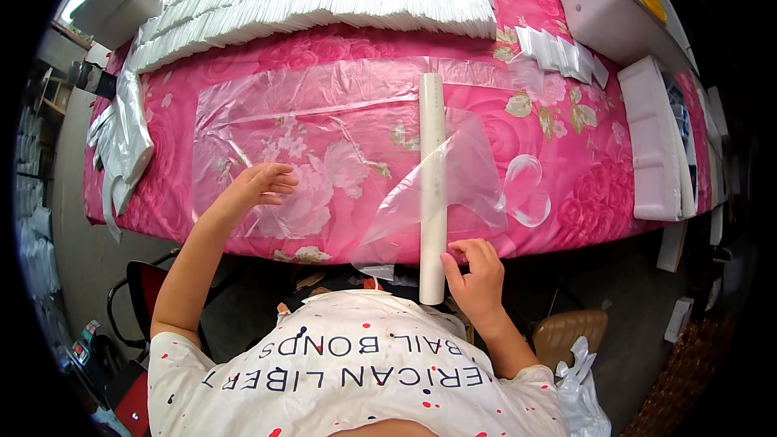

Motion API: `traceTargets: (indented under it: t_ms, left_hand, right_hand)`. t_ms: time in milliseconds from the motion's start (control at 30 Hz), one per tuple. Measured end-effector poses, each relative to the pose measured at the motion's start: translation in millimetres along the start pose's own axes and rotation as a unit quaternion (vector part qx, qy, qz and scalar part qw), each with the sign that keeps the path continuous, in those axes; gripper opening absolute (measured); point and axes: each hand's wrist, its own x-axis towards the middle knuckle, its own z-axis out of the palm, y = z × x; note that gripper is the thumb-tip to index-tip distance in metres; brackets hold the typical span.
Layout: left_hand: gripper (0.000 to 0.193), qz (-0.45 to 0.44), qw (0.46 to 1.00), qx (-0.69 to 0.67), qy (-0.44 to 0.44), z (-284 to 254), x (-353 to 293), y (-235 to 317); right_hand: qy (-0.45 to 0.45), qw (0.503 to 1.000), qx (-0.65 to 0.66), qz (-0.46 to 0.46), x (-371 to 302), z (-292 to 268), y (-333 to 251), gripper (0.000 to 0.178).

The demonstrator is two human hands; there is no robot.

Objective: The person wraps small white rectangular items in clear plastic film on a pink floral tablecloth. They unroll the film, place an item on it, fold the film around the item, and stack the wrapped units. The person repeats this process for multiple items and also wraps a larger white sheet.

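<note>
A long white tube (432,186) lies front to back across the pink table, its near end jutting past the edge towards me. Thin clear plastic film (316,101) is spread to the left of it. A loose fold of film (465,170) passes over the tube's middle and drapes on both sides. My left hand (269,184) hovers above the film at left, fingers stretched out and nothing in it. Beside the near part of the tube is my right hand (476,275), thumb and fingers apart. Its thumb comes right up to the tube; I cannot tell whether they touch.
Long rows of white flat packets (324,4) line the far side, with a smaller group (562,55) at right. White foam boxes (619,12) stand at the far corners. A foam tray (651,142) sits at the right edge. Silvery plastic (129,129) hangs over the left edge.
</note>
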Motion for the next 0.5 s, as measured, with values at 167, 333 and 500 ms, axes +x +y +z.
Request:
traceTargets:
  t_ms: [167, 333, 500]
  left_hand:
    - [0.062, 0.130, 0.955, 0.260, -0.051, 97.2, 1.4, -10.1]
    - [0.039, 0.009, 0.967, 0.247, -0.066, 141.5, 10.8, 1.7]
    - [0.019, -0.039, 0.993, -0.029, -0.107, 61.5, 15.4, -9.6]
  right_hand:
    - [-0.035, 0.996, -0.076, 0.033, 1.3, 9.1, -6.2, 0.032]
    - [-0.229, 0.952, -0.127, 0.161, 0.3, 10.6, -7.5, 0.056]
    - [-0.254, 0.946, -0.071, 0.190, 1.8, 10.8, -2.2, 0.051]
